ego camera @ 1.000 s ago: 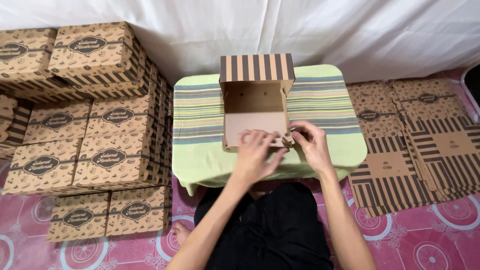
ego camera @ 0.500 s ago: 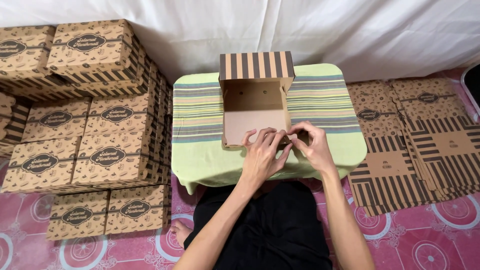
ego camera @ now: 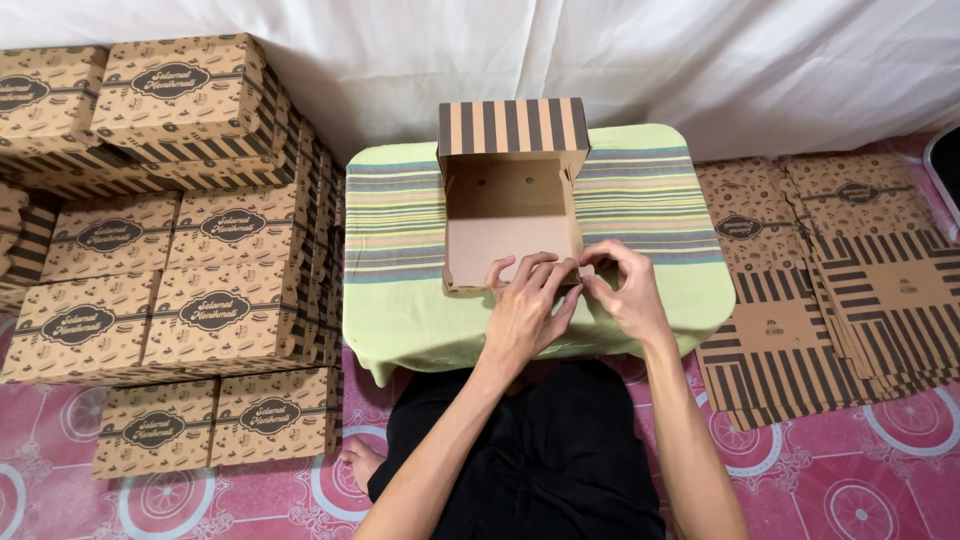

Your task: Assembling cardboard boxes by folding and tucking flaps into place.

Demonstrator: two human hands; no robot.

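Note:
A brown cardboard box (ego camera: 508,215) with a striped raised lid stands open on a small table covered by a green striped cloth (ego camera: 400,240). My left hand (ego camera: 527,312) rests flat over the box's near wall, fingers pressing its front edge. My right hand (ego camera: 623,290) pinches the box's near right corner, fingertips meeting those of my left hand. The front wall and corner flap are hidden under my fingers.
Assembled printed boxes (ego camera: 190,250) are stacked in several rows on the left. Flat unfolded box blanks (ego camera: 830,270) lie piled on the right on a pink patterned floor mat (ego camera: 880,480). A white sheet (ego camera: 700,60) hangs behind. My dark-clothed legs are under the table edge.
Both hands have shifted slightly right along the box's near edge, closing together at its right front corner. The box has stayed in place.

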